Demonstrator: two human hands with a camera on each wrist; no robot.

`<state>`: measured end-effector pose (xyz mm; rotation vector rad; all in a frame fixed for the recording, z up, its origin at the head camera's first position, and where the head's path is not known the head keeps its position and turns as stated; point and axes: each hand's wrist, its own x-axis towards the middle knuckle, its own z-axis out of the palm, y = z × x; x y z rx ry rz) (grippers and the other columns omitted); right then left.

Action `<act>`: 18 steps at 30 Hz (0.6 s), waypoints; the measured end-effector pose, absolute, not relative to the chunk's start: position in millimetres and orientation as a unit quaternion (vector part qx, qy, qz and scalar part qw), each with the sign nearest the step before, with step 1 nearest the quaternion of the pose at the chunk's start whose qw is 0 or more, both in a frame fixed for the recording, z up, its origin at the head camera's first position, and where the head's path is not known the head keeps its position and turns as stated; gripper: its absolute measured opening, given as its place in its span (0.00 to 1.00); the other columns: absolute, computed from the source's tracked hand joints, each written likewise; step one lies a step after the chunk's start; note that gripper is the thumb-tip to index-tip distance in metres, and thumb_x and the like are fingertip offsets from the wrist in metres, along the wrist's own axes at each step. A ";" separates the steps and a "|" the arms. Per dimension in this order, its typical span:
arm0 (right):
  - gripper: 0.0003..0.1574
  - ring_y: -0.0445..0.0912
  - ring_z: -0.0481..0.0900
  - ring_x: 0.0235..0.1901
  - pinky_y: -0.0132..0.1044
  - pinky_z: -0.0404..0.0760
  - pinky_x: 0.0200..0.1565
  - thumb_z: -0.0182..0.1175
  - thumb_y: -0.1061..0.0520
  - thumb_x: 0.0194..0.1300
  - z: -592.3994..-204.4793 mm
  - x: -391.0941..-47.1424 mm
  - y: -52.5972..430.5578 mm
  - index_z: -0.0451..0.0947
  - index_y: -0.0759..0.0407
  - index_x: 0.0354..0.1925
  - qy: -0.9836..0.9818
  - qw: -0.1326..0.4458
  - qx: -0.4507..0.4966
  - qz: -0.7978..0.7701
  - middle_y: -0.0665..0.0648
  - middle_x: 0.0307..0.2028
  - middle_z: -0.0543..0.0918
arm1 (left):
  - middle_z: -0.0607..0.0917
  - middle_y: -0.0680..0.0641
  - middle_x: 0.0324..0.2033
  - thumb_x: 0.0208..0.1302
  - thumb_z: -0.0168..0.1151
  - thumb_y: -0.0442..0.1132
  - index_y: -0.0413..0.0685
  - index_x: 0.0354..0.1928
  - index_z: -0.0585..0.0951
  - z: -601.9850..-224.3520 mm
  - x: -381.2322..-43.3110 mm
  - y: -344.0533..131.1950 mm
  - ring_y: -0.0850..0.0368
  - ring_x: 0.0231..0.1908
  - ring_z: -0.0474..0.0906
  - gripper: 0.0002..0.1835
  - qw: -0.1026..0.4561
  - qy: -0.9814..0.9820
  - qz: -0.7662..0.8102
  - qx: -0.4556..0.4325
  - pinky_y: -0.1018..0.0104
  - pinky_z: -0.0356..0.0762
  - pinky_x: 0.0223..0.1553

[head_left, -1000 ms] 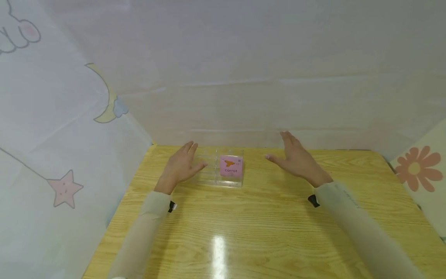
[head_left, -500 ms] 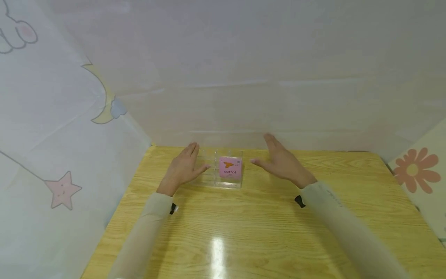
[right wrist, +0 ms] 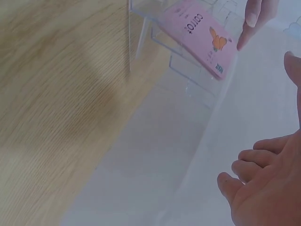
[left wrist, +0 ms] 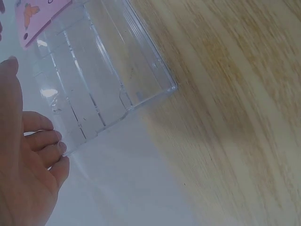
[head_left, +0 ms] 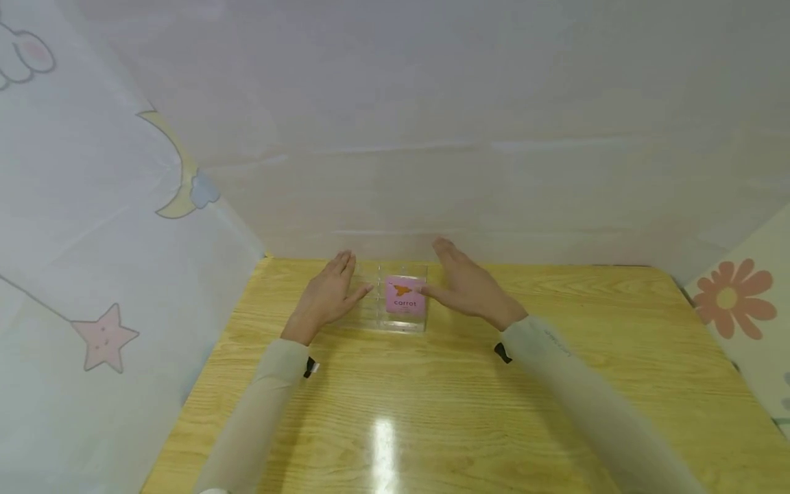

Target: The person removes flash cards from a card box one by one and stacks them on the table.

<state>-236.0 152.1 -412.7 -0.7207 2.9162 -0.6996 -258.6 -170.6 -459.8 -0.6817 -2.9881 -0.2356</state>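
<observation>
A clear plastic rack [head_left: 401, 327] with stepped dividers stands near the table's back edge. In its right half leans a pink carrot card [head_left: 404, 295], printed with an orange carrot; the right wrist view shows a stack of such cards [right wrist: 197, 35]. At the rack's left end is my left hand [head_left: 321, 302], fingers fairly straight, fingertips touching or very near the clear side wall [left wrist: 96, 134]. My right hand [head_left: 472, 285] is just right of the rack, fingers extended, thumb in front of the card's right edge in the head view. It holds nothing.
The wood-grain table [head_left: 432, 412] extends in front and to the right. A pale wall sheet [head_left: 494, 137] rises right behind the rack, and a printed sheet with a moon and star [head_left: 105, 336] stands along the left side.
My right hand has moved left, from well apart on the right to close beside the rack. My left hand has stayed nearly in place, and the rack has not visibly moved on the table.
</observation>
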 end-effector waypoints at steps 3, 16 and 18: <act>0.67 0.60 0.48 0.85 0.59 0.60 0.82 0.58 0.27 0.72 -414.5 -237.4 144.1 0.37 0.58 0.86 0.943 0.025 -0.243 -0.224 0.64 0.86 0.45 | 0.58 0.34 0.82 0.83 0.39 0.65 0.34 0.81 0.57 -460.0 -259.9 -170.1 0.39 0.83 0.54 0.44 0.033 -0.971 -0.079 -0.222 0.46 0.58 0.83; 0.65 0.59 0.48 0.85 0.58 0.57 0.83 0.57 0.26 0.73 -421.8 -234.7 125.5 0.43 0.63 0.85 0.942 0.034 -0.251 -0.218 0.63 0.85 0.47 | 0.60 0.33 0.81 0.87 0.33 0.54 0.31 0.80 0.58 -461.5 -265.3 -168.0 0.39 0.82 0.55 0.36 0.042 -0.970 -0.068 -0.230 0.46 0.55 0.84; 0.63 0.59 0.49 0.85 0.58 0.58 0.83 0.57 0.28 0.74 -423.0 -234.4 124.2 0.44 0.64 0.84 0.943 0.036 -0.254 -0.214 0.63 0.85 0.47 | 0.60 0.33 0.81 0.87 0.33 0.55 0.31 0.80 0.58 -461.1 -265.6 -167.2 0.39 0.82 0.55 0.36 0.042 -0.970 -0.071 -0.230 0.46 0.55 0.85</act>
